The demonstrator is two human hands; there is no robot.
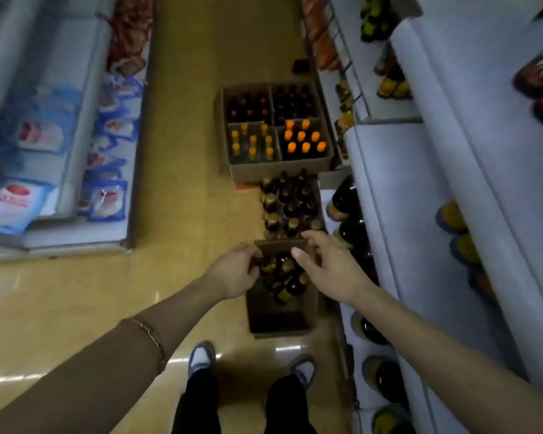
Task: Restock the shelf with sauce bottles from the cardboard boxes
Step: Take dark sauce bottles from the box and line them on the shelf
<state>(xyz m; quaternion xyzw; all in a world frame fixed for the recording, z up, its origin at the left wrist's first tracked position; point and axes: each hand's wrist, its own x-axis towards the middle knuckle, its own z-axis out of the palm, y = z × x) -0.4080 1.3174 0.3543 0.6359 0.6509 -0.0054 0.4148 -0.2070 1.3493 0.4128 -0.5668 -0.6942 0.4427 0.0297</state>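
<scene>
Two hands over nearest box [282,321], left [232,272] gripping bottle, right [329,267] spread, tan floor [182,170]

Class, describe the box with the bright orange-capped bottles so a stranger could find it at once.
Start at the shelf on the right, then look at the cardboard boxes on the floor beside it. Take the farthest box, split into four sections. Only it holds orange-capped bottles; the nearer boxes hold dark bottles.
</scene>
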